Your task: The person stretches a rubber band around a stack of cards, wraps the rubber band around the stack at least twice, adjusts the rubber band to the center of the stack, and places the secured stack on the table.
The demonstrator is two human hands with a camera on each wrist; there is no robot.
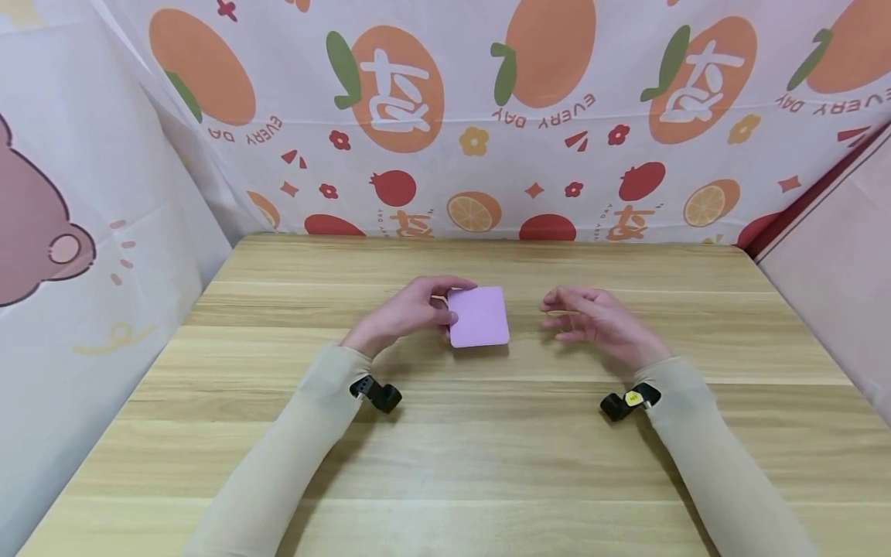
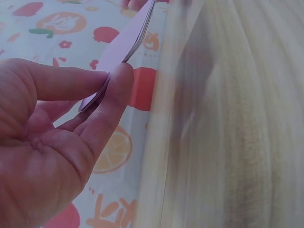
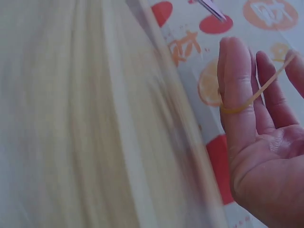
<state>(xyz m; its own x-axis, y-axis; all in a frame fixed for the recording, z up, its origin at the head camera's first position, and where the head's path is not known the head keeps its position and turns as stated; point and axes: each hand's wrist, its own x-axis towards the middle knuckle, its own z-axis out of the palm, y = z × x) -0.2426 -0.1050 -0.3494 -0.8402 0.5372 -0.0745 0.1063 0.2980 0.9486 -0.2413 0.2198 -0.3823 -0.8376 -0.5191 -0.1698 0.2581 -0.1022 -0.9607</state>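
Note:
A small stack of square lilac cards with rounded corners is held above the table by my left hand. The thumb and fingers pinch its left edge; from the left wrist, thin layers show along the side of the card stack. Apart from it, on the right, my right hand hovers with fingers spread and slightly bent. In the right wrist view a thin yellowish rubber band loops round a finger of that hand and stretches across to another digit at the frame's right edge.
A wood-grain table lies beneath both hands. A fruit-printed cloth hangs along its far edge, with another printed cloth on the left and a pale panel on the right. Black wrist devices sit on the sleeves.

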